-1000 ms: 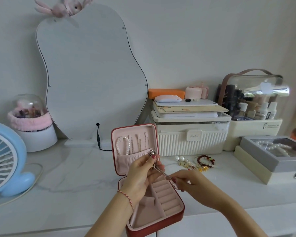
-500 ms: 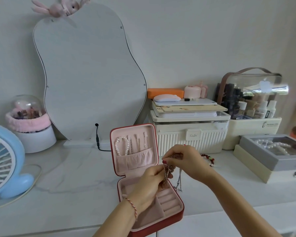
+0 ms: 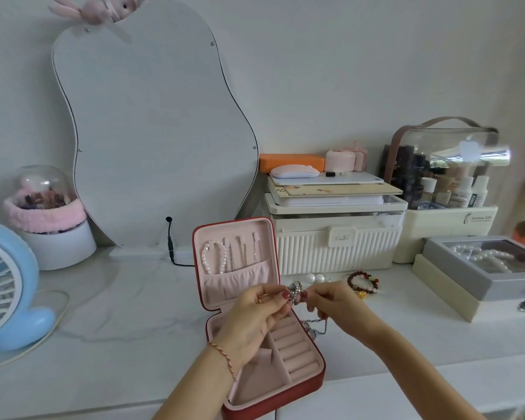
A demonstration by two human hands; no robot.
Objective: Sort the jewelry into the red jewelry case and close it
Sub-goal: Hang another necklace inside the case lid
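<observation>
materials and finish

red jewelry case (image 3: 288,394): smooth leather-like shell, slight sheen; matt pink velvety lining. necklace (image 3: 295,291): bright silvery metal, chain glinting. pearl bracelet (image 3: 214,257) in lid: glossy beads. tabletop (image 3: 119,313): polished white marble look, grey veining. ribbed storage box (image 3: 337,250): cream plastic, satin. cosmetic bag (image 3: 446,159): clear glossy plastic. headband (image 3: 46,215): pink fluffy cloth.

The red jewelry case (image 3: 273,398) has pale pink lining; right of it lie a dark-red bead bracelet (image 3: 362,281) and white pearls (image 3: 315,278).
</observation>
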